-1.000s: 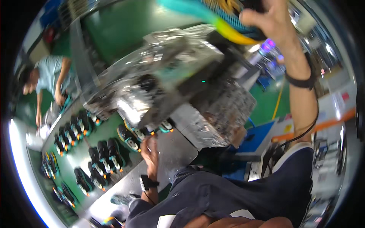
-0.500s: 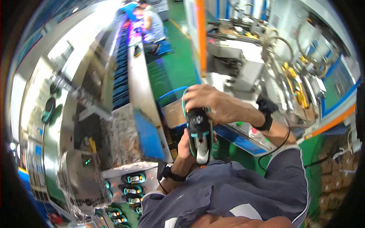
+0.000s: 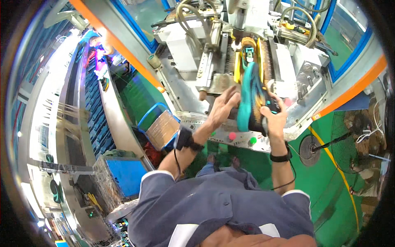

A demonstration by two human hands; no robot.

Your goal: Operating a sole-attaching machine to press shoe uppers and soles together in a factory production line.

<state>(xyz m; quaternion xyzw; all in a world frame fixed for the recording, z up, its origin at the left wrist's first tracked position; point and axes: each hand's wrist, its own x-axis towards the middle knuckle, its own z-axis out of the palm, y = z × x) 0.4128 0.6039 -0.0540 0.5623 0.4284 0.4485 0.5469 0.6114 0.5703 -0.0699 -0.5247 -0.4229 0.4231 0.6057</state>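
In my right hand [image 3: 275,117] is a sports shoe [image 3: 249,96], gripped from its right side and tilted up on edge. Its teal sole faces left, and the dark upper is smeared by motion. My left hand [image 3: 223,109] is just left of the sole, fingers stretched out and apart, holding nothing. Whether its fingertips touch the shoe I cannot tell. Behind the held shoe, a second shoe [image 3: 248,53] with a teal-and-black upper sits in the machine [image 3: 185,88] between two yellow side pads [image 3: 237,66]. The held shoe hides the near part of that slot.
Orange and blue frame posts [image 3: 343,88] flank the machine. Coloured buttons [image 3: 232,136] line its front edge. To the left stand a blue-framed cart with a cardboard sheet [image 3: 162,129] and a long conveyor [image 3: 117,129], where a person works far off. A pedestal fan [image 3: 310,148] stands right.
My view has swung right from the conveyor to the machine. The shoe, earlier between both hands near my chest, is now out over the machine in my right hand; my left has let go.
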